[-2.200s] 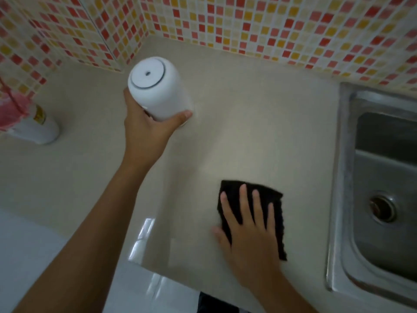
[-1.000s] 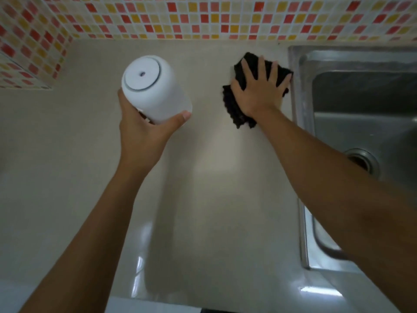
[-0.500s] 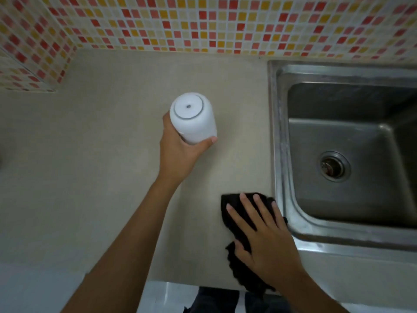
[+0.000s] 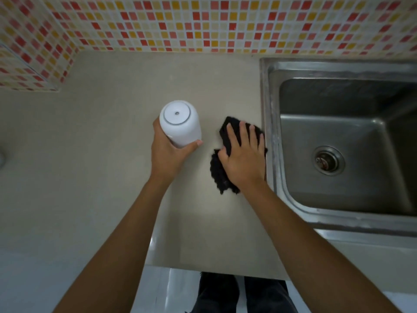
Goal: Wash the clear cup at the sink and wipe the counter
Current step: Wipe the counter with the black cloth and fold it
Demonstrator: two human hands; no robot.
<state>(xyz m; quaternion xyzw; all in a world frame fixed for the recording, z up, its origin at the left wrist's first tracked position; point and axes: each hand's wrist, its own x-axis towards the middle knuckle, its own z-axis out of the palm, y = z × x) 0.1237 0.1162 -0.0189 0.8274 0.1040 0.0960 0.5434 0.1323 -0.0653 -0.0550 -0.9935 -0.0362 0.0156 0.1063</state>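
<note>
Wiping stage of the task, seen from the head camera. Right hand (image 4: 242, 158) lies flat, fingers spread wide, pressing a black cloth (image 4: 220, 175) onto the beige bench (image 4: 90, 166) just beside the steel rim of the sink (image 4: 269, 132); the cloth is bunched, part of it trailing out beneath the palm toward the bench's front edge. Left hand (image 4: 168, 157) is wrapped around the lower part of a white cylindrical container (image 4: 180, 123), thumb on one side, fingers on the other; whether the container is lifted clear or resting on the bench cannot be told from this view. The container has a round top with a small central hole and looks opaque white, so it cannot be confirmed as the clear cup named in the task; no other cup is visible, and the sink basin appears empty apart from its drain (image 4: 327, 160). Judged from this layout, the washing step seems finished or set aside and the bench wipe is under way. Risks: the cloth's loose folds may slip from under the palm, leaving streaks or unwiped strips; a stroke carried toward the right edge could push the cloth over the rim into the basin; the one-handed grip low on the container could let it tip if the left arm is jostled.
</note>
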